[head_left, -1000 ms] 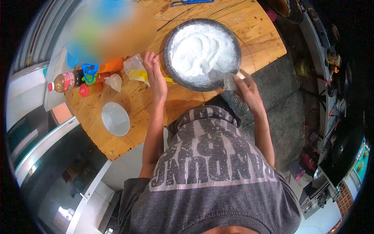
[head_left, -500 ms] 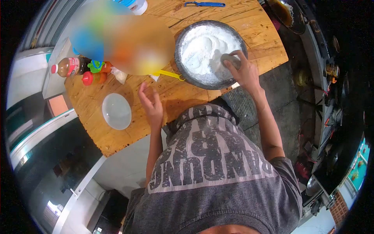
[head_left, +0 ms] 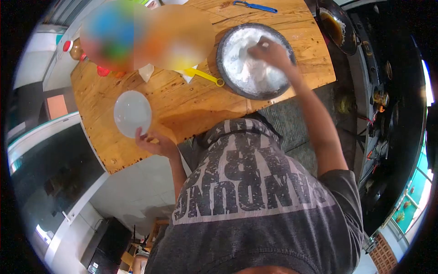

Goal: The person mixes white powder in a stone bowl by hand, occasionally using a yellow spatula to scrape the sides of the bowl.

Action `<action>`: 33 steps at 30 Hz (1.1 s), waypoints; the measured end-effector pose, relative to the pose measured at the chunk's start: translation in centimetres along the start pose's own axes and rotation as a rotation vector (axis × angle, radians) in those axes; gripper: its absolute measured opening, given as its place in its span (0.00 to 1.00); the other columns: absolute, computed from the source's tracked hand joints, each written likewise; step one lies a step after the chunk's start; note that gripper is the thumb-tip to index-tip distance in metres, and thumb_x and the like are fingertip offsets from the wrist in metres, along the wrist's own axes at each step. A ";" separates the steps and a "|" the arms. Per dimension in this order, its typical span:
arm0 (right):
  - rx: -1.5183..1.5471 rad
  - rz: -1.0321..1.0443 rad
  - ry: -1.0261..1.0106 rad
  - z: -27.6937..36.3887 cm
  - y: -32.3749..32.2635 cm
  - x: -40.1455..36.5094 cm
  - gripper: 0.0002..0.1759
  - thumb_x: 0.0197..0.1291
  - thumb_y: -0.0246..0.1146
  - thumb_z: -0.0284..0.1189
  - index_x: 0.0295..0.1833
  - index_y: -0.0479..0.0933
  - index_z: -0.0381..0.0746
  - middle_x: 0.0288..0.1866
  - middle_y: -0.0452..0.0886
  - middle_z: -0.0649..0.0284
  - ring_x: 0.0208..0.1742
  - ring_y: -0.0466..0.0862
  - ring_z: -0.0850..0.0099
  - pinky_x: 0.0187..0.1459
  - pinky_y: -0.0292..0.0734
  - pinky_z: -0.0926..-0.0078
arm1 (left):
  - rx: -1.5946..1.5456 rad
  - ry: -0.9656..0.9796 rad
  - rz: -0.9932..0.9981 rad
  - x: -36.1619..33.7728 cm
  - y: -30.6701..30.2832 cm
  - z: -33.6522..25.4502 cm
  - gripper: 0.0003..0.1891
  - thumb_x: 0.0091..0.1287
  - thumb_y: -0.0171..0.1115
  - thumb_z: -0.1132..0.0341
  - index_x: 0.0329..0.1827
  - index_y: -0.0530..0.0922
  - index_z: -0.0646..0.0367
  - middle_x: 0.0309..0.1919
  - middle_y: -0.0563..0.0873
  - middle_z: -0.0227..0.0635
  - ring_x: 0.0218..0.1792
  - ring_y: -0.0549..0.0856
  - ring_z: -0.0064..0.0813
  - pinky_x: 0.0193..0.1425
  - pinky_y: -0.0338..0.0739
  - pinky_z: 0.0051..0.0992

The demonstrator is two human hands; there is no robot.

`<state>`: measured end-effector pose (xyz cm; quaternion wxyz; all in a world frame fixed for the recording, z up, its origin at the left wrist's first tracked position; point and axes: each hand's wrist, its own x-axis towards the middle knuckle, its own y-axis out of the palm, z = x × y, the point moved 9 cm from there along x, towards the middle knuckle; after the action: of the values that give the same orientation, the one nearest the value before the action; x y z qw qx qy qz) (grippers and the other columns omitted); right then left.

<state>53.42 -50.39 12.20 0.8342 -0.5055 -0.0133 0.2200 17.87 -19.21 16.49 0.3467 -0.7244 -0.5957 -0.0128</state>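
My right hand point(head_left: 273, 55) reaches into the dark round basin point(head_left: 226, 76) of white flour point(head_left: 244, 68) on the wooden table point(head_left: 182, 105). Its fingers are closed on a small cup point(head_left: 263, 44), mostly hidden by the hand and pressed into the flour. My left hand point(head_left: 154, 142) is at the table's near edge, its fingertips curled on the near rim of a white bowl point(head_left: 132, 112) that stands empty on the wood.
A yellow scoop point(head_left: 204, 76) lies left of the basin, with a small plastic bag point(head_left: 147, 71) beside it. A blue tool point(head_left: 255, 6) lies at the far edge. A bottle point(head_left: 74, 49) and a red cap point(head_left: 103, 71) stand far left. A pan point(head_left: 335, 23) of dark liquid sits right.
My right hand moved from the basin's near rim deeper into the flour with the cup. My left hand drew back from the yellow scoop to the white bowl's rim.
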 end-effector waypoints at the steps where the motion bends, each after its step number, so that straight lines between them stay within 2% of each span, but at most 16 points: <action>1: 0.261 0.153 0.087 -2.8 1.3 2.1 0.26 0.57 0.64 0.53 0.44 0.77 0.39 0.31 0.85 0.60 0.30 0.84 0.74 0.32 0.78 0.76 | 0.015 -0.071 -0.101 0.9 -1.0 0.9 0.16 0.65 0.52 0.74 0.56 0.70 0.65 0.51 0.73 0.41 0.42 0.72 0.32 0.42 0.69 0.31; 2: 0.404 0.308 0.246 -2.2 0.8 0.8 0.28 0.57 0.65 0.53 0.44 0.78 0.36 0.35 0.86 0.60 0.31 0.84 0.74 0.35 0.79 0.76 | 0.027 -0.142 -0.202 1.7 -2.4 2.3 0.16 0.66 0.52 0.72 0.56 0.69 0.66 0.50 0.73 0.42 0.43 0.72 0.33 0.43 0.69 0.33; 4: 0.350 0.067 0.021 -2.8 1.7 -0.4 0.30 0.53 0.65 0.55 0.44 0.77 0.36 0.30 0.83 0.51 0.29 0.84 0.65 0.30 0.78 0.65 | 0.151 0.026 -0.431 4.1 -5.7 7.5 0.19 0.67 0.52 0.66 0.57 0.68 0.69 0.51 0.72 0.48 0.49 0.72 0.40 0.50 0.70 0.38; 5: 0.154 -0.118 0.008 -0.7 1.5 -3.5 0.27 0.55 0.64 0.52 0.47 0.75 0.40 0.30 0.83 0.51 0.28 0.85 0.60 0.29 0.78 0.59 | 0.239 -0.058 -0.469 5.4 -7.0 9.7 0.23 0.67 0.54 0.61 0.58 0.66 0.70 0.52 0.71 0.51 0.52 0.71 0.44 0.53 0.69 0.41; 7: -0.121 -0.119 -0.107 2.9 4.0 -8.4 0.21 0.58 0.63 0.45 0.53 0.69 0.49 0.27 0.82 0.50 0.28 0.83 0.48 0.30 0.79 0.52 | 0.410 -0.328 -0.544 6.5 -10.7 15.4 0.30 0.67 0.54 0.53 0.60 0.63 0.71 0.55 0.69 0.55 0.56 0.70 0.49 0.58 0.67 0.45; 8: -0.068 -0.280 -0.190 4.2 3.0 -9.6 0.17 0.59 0.62 0.42 0.51 0.70 0.50 0.24 0.80 0.50 0.27 0.82 0.48 0.28 0.78 0.52 | 0.481 -0.513 -0.589 6.4 -12.2 19.5 0.33 0.66 0.53 0.49 0.62 0.61 0.70 0.56 0.68 0.56 0.57 0.69 0.50 0.59 0.67 0.46; 9: -0.082 -0.257 -0.163 3.9 3.1 -8.5 0.17 0.59 0.62 0.42 0.50 0.70 0.49 0.24 0.80 0.49 0.27 0.82 0.48 0.29 0.77 0.52 | 0.548 -0.699 -0.631 5.9 -12.9 22.2 0.36 0.65 0.53 0.45 0.63 0.59 0.69 0.58 0.67 0.57 0.59 0.69 0.51 0.60 0.66 0.48; 12: -0.074 -0.238 -0.066 3.3 2.2 -4.7 0.18 0.59 0.61 0.44 0.50 0.70 0.47 0.25 0.81 0.49 0.28 0.82 0.48 0.31 0.78 0.55 | 0.559 -0.894 -0.678 5.4 -12.6 24.6 0.40 0.65 0.48 0.40 0.67 0.54 0.64 0.62 0.63 0.56 0.60 0.67 0.52 0.60 0.65 0.51; 15: 0.243 -0.167 0.049 0.1 1.2 -2.4 0.25 0.55 0.64 0.49 0.44 0.73 0.38 0.31 0.83 0.46 0.33 0.84 0.48 0.37 0.78 0.56 | 0.782 -0.777 -0.557 6.3 -11.3 31.0 0.37 0.66 0.44 0.41 0.69 0.52 0.59 0.65 0.59 0.55 0.63 0.65 0.50 0.61 0.63 0.52; 18: 0.253 -0.115 0.141 -1.6 2.9 -6.4 0.26 0.53 0.66 0.49 0.46 0.73 0.39 0.33 0.83 0.46 0.33 0.84 0.49 0.36 0.79 0.57 | 0.704 -0.825 -0.592 6.0 -10.6 28.1 0.35 0.68 0.41 0.41 0.70 0.52 0.57 0.66 0.58 0.54 0.66 0.63 0.51 0.62 0.61 0.52; 21: -0.030 -0.232 -0.081 3.4 4.0 -9.6 0.19 0.58 0.62 0.46 0.48 0.70 0.46 0.26 0.82 0.49 0.30 0.84 0.49 0.30 0.79 0.54 | 0.653 -0.785 -0.578 6.0 -10.1 23.4 0.34 0.68 0.41 0.43 0.70 0.53 0.56 0.68 0.58 0.53 0.67 0.61 0.52 0.64 0.60 0.51; 25: -0.108 -0.288 -0.078 4.0 1.7 -3.4 0.17 0.62 0.61 0.42 0.49 0.73 0.42 0.24 0.82 0.51 0.27 0.84 0.52 0.27 0.79 0.56 | 0.750 -0.784 -0.713 5.4 -10.5 28.9 0.33 0.69 0.40 0.43 0.70 0.54 0.55 0.68 0.58 0.52 0.68 0.59 0.51 0.67 0.57 0.48; 28: 0.205 -0.214 0.056 0.2 1.0 -1.7 0.29 0.54 0.64 0.52 0.46 0.72 0.37 0.34 0.83 0.46 0.36 0.85 0.53 0.38 0.79 0.58 | 0.724 -0.726 -0.681 5.7 -11.2 29.9 0.33 0.68 0.40 0.42 0.69 0.55 0.55 0.67 0.60 0.50 0.69 0.59 0.49 0.69 0.56 0.46; 29: 0.198 -0.141 0.071 -0.8 1.0 -2.5 0.27 0.56 0.66 0.49 0.44 0.74 0.34 0.32 0.85 0.52 0.35 0.86 0.62 0.38 0.79 0.68 | 0.751 -0.686 -0.611 5.7 -11.0 29.4 0.33 0.68 0.40 0.41 0.69 0.56 0.55 0.66 0.60 0.50 0.68 0.60 0.49 0.68 0.57 0.46; 30: 0.198 -0.037 0.152 -1.9 2.1 -4.0 0.25 0.58 0.65 0.48 0.45 0.74 0.36 0.34 0.86 0.52 0.36 0.86 0.60 0.38 0.79 0.66 | 0.783 -0.691 -0.594 5.9 -10.8 29.2 0.33 0.68 0.40 0.41 0.68 0.57 0.55 0.65 0.61 0.49 0.67 0.61 0.48 0.68 0.57 0.46; 33: -0.010 -0.158 0.037 3.8 2.5 -7.7 0.19 0.61 0.62 0.44 0.45 0.74 0.40 0.28 0.84 0.50 0.31 0.86 0.55 0.32 0.79 0.62 | 0.898 -0.793 -0.649 5.9 -10.7 29.3 0.33 0.67 0.41 0.41 0.67 0.58 0.54 0.63 0.63 0.47 0.64 0.65 0.46 0.65 0.59 0.46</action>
<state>44.66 -49.19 13.47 0.8466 -0.5109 -0.0386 0.1439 -1.28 1.57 1.99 0.3477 -0.2448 -0.8124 0.3990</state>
